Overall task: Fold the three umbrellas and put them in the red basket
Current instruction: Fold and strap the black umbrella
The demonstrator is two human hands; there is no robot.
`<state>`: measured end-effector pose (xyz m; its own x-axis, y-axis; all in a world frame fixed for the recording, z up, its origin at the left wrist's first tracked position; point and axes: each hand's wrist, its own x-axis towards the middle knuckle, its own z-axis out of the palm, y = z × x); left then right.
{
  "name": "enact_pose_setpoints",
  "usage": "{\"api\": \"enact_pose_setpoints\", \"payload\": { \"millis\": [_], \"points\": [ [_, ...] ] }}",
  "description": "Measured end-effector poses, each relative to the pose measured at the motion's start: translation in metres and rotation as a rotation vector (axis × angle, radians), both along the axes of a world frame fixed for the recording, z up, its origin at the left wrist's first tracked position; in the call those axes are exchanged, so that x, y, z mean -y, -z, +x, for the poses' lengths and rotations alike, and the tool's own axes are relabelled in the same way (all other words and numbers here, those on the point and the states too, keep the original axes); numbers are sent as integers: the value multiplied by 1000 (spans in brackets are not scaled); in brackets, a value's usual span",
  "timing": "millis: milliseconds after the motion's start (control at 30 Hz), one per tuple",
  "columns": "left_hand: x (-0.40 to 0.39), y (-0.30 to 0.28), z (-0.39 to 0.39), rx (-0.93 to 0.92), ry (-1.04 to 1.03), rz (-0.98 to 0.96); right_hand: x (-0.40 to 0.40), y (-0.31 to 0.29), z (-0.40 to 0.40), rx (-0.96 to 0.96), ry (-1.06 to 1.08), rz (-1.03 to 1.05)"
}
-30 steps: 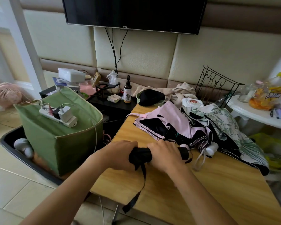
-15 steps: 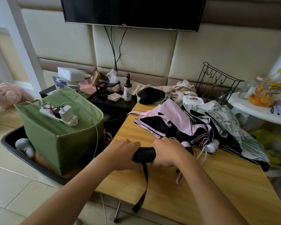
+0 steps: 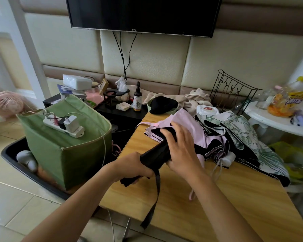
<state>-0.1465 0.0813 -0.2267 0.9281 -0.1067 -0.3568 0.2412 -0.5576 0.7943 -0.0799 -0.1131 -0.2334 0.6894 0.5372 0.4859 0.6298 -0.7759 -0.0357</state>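
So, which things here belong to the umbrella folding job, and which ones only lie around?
Part of the job:
- black umbrella, gripped by left hand and right hand
- pink umbrella, unfolded on the table
- leaf-print umbrella, unfolded
- The red basket is not in view.

Lying about:
- green fabric box
- power strip
- spray bottle
- wire rack

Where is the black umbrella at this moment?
Head view, centre: the black umbrella is held over the wooden table by the left hand and right hand.
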Motion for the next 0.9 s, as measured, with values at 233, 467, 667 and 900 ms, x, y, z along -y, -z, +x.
{"api": "enact_pose_setpoints", "payload": {
  "millis": [233,467,667,900],
  "points": [
    [-4,7,2,-66,-125,-209,-7,-2,-14,-467,64,666],
    [-3,9,4,-70,-227,-270,-13,4,-26,-1165,-74,537],
    [-8,4,2,-79,-174,-399,3,-6,-13,-1211,-267,654],
    [-8,-4,-3,-76,-57,-595,-4,-2,-9,-1147,-285,731]
  ]
}}
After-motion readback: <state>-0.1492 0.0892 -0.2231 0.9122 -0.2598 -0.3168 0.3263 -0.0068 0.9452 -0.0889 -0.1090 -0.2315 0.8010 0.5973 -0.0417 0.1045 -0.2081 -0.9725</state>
